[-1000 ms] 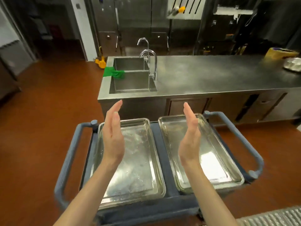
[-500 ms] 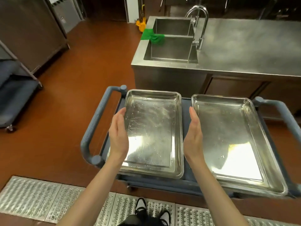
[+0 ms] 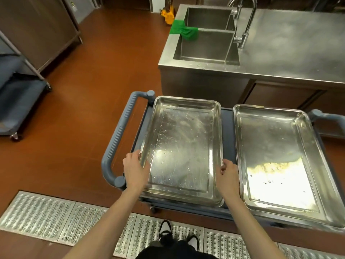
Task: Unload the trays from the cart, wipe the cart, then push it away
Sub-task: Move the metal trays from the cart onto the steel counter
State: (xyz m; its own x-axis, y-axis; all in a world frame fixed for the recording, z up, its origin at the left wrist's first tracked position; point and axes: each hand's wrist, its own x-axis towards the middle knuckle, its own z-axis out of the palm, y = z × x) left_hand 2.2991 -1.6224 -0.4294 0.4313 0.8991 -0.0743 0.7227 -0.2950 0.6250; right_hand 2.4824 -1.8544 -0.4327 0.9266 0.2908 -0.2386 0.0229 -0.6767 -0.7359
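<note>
1. Head view, hidden or cut off: the cart (image 3: 226, 139) top lies mostly under two trays; the right tray (image 3: 280, 163) runs toward the frame's right edge.
2. Left tray (image 3: 182, 150): on the cart's left half, holding only water droplets.
3. Left hand (image 3: 135, 170): fingers curled on the left tray's left rim.
4. Right hand (image 3: 226, 171): grips its right rim; fingertips hidden under the edge.
5. Sink (image 3: 207, 47): green cloth (image 3: 183, 31) draped over its rim.
</note>
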